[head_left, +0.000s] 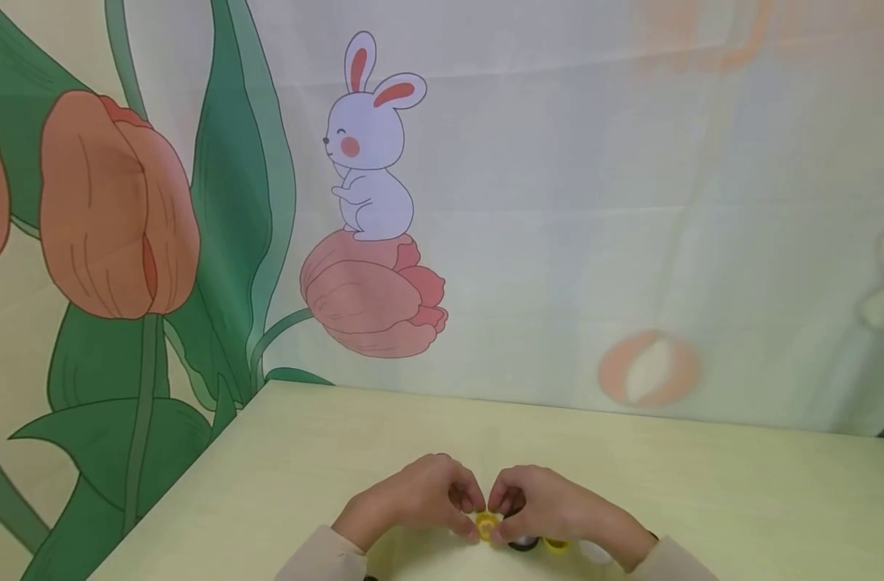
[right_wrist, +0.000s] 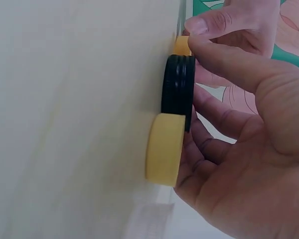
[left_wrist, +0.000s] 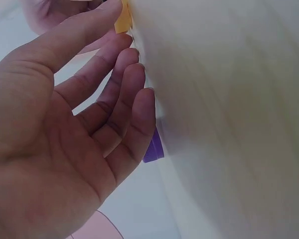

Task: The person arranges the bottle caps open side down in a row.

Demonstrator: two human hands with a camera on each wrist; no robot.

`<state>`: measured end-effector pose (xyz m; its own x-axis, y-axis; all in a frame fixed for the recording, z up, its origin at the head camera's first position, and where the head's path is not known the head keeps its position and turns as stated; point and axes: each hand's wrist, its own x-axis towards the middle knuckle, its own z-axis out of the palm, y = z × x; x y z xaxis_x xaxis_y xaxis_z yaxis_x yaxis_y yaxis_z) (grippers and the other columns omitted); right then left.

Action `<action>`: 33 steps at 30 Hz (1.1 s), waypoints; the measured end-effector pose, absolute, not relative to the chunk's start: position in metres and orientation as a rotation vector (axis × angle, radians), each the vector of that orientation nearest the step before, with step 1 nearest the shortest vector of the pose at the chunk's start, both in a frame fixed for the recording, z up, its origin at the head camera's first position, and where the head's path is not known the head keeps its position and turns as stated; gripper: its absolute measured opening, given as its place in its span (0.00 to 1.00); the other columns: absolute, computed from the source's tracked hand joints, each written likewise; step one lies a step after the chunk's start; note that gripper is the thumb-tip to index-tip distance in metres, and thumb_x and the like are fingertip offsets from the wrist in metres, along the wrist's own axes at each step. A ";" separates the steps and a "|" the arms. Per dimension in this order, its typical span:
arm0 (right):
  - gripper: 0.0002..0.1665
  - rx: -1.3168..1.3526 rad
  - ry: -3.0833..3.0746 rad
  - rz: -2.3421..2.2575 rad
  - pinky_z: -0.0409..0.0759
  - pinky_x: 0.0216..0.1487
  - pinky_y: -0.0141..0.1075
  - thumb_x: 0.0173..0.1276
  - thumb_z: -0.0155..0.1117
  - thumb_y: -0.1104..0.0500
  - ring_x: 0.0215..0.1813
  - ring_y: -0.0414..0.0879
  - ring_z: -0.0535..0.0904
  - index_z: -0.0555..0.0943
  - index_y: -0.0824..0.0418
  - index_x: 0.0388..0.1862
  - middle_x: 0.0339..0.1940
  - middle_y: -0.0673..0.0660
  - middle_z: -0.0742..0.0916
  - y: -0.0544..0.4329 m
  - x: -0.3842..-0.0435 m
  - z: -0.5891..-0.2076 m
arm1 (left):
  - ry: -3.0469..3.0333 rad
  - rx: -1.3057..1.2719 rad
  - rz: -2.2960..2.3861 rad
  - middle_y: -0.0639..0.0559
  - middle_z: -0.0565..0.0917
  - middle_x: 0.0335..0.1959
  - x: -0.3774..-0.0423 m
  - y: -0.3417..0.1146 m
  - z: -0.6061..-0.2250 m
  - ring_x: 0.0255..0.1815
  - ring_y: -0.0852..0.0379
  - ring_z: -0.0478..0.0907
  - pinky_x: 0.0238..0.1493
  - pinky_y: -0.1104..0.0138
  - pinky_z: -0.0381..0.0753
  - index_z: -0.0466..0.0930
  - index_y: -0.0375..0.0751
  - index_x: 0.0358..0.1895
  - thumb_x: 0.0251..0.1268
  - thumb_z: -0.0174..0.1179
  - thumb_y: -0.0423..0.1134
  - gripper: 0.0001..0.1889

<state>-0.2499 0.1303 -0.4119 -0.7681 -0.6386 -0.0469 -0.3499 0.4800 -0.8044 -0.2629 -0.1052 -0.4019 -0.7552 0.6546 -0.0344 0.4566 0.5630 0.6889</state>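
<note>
Tabletop: a smooth, pale cream table [head_left: 326, 432] fills the lower part of the head view, its left edge slanting away towards the far side.
Backdrop: behind it hangs a pale printed cloth [head_left: 544, 210] with soft creases; a white cartoon rabbit [head_left: 375, 198] sits on a pink tulip [head_left: 362, 298], and a large orange tulip [head_left: 118, 210] stands at left among green leaves [head_left: 235, 194].
Sleeves: cream cuffs [head_left: 324, 557] end above both wrists, at the bottom of the head view.
Left hand: the left hand [head_left: 423, 494] comes in from the left, thumb and index finger pinching one side of a small, round, yellow plastic cap [head_left: 488, 527].
Right hand: the right hand [head_left: 551, 502] mirrors it, thumb and index finger pinching the opposite side.
Yellow cap: on the table between the two hands, touched from both sides.
Cap row: to its right come a wider, round, black ribbed cap [head_left: 523, 545], a second round yellow cap [head_left: 556, 546] and a whitish round piece [head_left: 596, 552], all partly under the right hand.
Left wrist view: a purple ribbed cap [left_wrist: 154, 148] shows plainly beyond the little finger; the head view gives only a sliver.
Right wrist view: the black cap's ridged side stands clear here, overlapped by the second yellow one.
</note>
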 end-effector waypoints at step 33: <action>0.07 -0.811 2.433 -1.264 0.79 0.37 0.34 0.69 0.74 0.59 0.35 0.44 0.80 0.84 0.60 0.39 0.32 0.50 0.86 0.127 -0.246 -0.415 | 2.589 0.952 0.968 0.64 0.83 0.28 -0.261 -0.104 -0.402 0.32 0.68 0.79 0.42 0.71 0.78 0.88 0.47 0.36 0.53 0.82 0.31 0.12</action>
<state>-0.2462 0.1267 -0.4148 -0.8027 -0.5964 0.0082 -0.3495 0.4592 -0.8167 -0.2605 -0.1040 -0.4022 -0.7669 0.6414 0.0217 0.4982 0.5737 0.6501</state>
